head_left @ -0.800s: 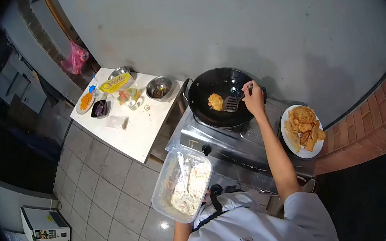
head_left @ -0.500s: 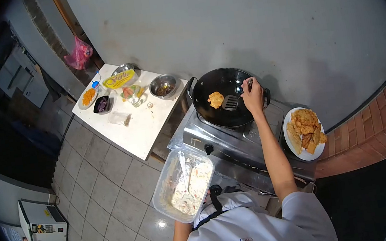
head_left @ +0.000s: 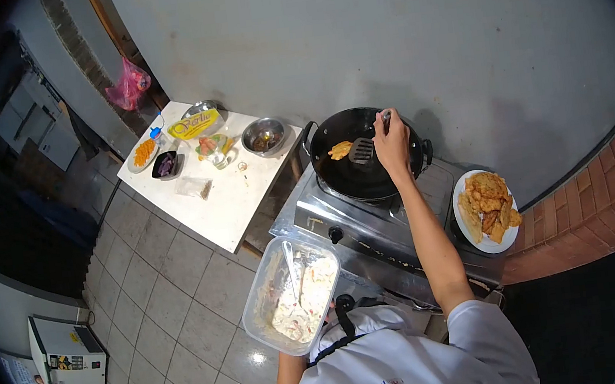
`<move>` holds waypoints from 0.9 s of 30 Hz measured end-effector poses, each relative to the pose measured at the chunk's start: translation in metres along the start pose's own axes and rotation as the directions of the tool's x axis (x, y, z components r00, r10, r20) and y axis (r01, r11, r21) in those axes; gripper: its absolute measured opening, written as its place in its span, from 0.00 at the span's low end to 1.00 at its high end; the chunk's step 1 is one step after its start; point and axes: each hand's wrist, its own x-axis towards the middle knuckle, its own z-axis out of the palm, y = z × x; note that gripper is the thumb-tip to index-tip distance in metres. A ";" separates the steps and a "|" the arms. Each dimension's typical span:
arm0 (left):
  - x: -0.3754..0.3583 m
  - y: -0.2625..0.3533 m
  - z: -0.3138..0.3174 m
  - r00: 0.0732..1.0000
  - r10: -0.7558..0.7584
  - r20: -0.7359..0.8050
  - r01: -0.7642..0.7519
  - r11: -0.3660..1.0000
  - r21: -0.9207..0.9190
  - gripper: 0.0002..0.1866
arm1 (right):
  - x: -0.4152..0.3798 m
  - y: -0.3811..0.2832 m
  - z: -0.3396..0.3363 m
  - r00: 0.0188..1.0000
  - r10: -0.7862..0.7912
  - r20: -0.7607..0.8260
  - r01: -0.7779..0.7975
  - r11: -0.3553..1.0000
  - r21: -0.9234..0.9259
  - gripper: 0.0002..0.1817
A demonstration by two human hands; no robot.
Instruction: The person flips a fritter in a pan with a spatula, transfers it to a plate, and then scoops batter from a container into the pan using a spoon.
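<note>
In the head view my right hand (head_left: 392, 146) is closed round the handle of a black slotted spatula (head_left: 362, 152). The spatula's blade is inside a dark wok (head_left: 356, 185), right beside a golden fritter (head_left: 339, 151). The fritter looks tilted near the wok's left side. My left hand (head_left: 330, 313), mostly hidden beneath a clear plastic container (head_left: 258, 300), supports it in front of my body. Pale batter (head_left: 299, 316) with small coloured bits lies in the container, and a light-coloured spoon (head_left: 290, 262) leans in it.
Under the wok is a metal gas stove (head_left: 353, 225). A white plate (head_left: 497, 248) of fried pieces stands to its right. On the left, a white table (head_left: 212, 222) bears a metal bowl (head_left: 263, 137), a dark bowl (head_left: 165, 165) and a yellow packet (head_left: 194, 124).
My right hand and the spatula have shifted slightly left and up in the wok. The fritter, flat before, now appears tipped and narrower. My left hand keeps the container in place.
</note>
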 end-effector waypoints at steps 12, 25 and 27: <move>-0.008 0.001 0.000 0.999 0.022 -0.030 -0.021 0.999 0.033 0.48 | 0.011 -0.003 0.011 0.998 -0.062 -0.023 0.063 0.997 0.049 0.10; -0.004 -0.007 0.018 0.989 0.096 -0.109 -0.079 0.984 0.157 0.47 | 0.026 0.034 0.007 0.970 -0.186 -0.158 0.186 0.982 -0.019 0.09; -0.006 -0.003 0.009 0.991 0.083 -0.103 -0.068 0.987 0.147 0.47 | 0.026 0.044 -0.014 0.980 -0.146 -0.135 0.141 0.989 -0.051 0.10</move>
